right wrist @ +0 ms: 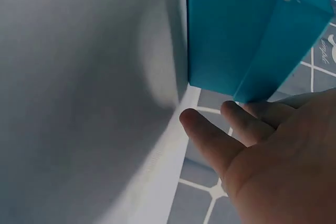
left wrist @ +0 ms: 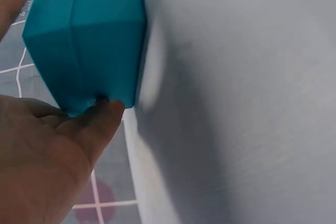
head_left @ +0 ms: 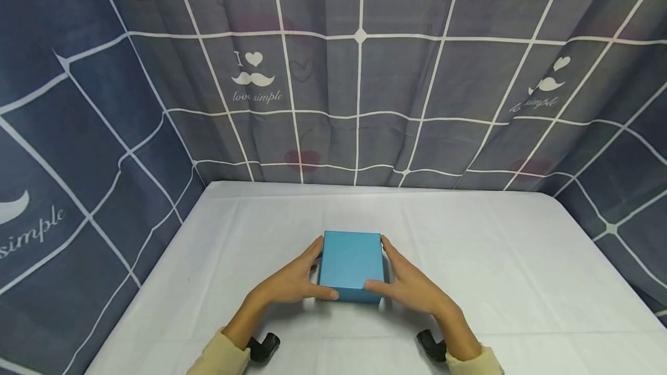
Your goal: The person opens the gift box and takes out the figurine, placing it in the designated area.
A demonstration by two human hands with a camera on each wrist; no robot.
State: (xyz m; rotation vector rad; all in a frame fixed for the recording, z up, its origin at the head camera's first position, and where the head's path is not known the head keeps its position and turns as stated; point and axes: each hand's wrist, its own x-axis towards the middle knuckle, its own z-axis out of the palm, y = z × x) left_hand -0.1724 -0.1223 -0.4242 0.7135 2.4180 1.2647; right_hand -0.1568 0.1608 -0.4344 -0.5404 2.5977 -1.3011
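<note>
Grey checked curtains (head_left: 323, 83) are hanging behind the white-covered desk (head_left: 484, 265), where the blue box (head_left: 351, 259) appears to be sitting squarely in front of you, probably so that both arms are reaching it equally. Your left hand (head_left: 293, 278) and right hand (head_left: 410, 282) are both grasping the box, thumbs resting at its near side and fingers reaching along its flanks towards the far corners, a hold that is likely steadying it against twisting. It is lying directly between your palms, touching both hands.

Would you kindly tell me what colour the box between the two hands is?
The box is blue; the head view shows it best.
</note>
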